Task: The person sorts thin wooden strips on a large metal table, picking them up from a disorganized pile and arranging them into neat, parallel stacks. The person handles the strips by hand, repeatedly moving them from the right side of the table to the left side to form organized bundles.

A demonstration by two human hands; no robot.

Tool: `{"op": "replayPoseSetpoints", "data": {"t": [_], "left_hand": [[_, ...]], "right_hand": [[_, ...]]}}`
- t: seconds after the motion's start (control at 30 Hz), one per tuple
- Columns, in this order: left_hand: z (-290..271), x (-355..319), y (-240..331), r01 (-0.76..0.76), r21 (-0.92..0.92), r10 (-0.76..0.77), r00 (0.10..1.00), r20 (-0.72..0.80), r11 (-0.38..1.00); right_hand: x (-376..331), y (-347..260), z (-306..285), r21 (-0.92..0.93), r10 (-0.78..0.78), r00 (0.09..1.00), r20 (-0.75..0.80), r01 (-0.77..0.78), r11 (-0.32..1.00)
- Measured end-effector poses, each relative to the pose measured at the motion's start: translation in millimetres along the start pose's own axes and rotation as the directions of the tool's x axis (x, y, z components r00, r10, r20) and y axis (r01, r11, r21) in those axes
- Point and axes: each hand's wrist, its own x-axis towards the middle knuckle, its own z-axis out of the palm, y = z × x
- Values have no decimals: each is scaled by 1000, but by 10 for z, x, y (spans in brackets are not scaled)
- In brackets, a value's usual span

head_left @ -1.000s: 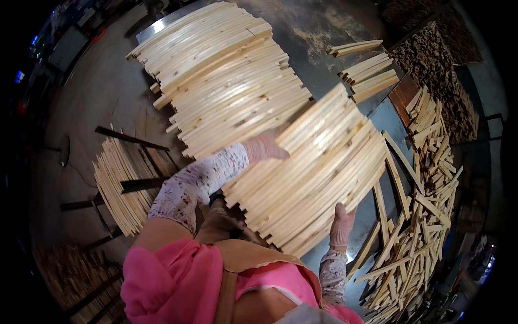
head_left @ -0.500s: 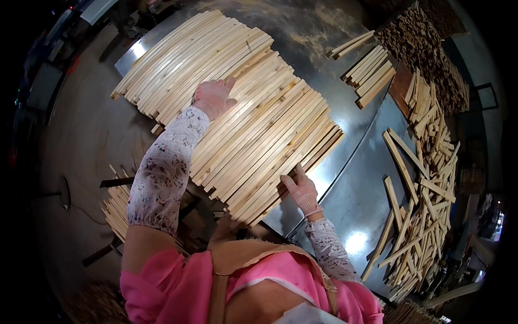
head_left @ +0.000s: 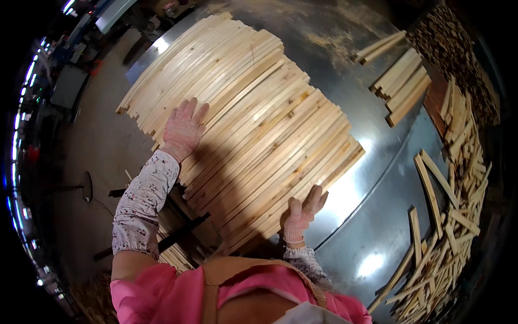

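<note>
Many narrow wooden strips [head_left: 259,124] lie side by side on a metal table, forming a broad slanted layer in front of me. My left hand [head_left: 184,128], in a pale pink glove, rests on the left part of the layer with its fingers stretched out. At the layer's near right edge is my right hand [head_left: 304,212], gloved the same way, its thumb and fingers apart at the ends of the outermost strips. Neither hand has a strip in its grip. Patterned sleeves cover both forearms.
A small group of strips [head_left: 402,86] lies at the far right of the metal table [head_left: 345,232]. Loose strips [head_left: 431,270] are heaped along the right edge. Beyond them stands a stack of wood [head_left: 458,59]. A dark metal bar [head_left: 181,231] juts out below the layer.
My left hand has moved left and nearer, its fingers now spread flat. The right hand has drawn slightly nearer and its fingers have opened. The view has shifted, with the table appearing farther right.
</note>
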Motion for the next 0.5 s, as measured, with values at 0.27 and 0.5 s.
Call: {"op": "replayPoseSetpoints", "data": {"t": [0.27, 0.5], "left_hand": [[-68, 380, -56, 67, -103, -54, 992, 118, 992], [133, 637, -396, 129, 3, -127, 972, 200, 992]], "right_hand": [[483, -42, 281, 193, 519, 852, 76, -523, 830], [570, 168, 874, 12, 317, 940, 130, -321, 947]]}}
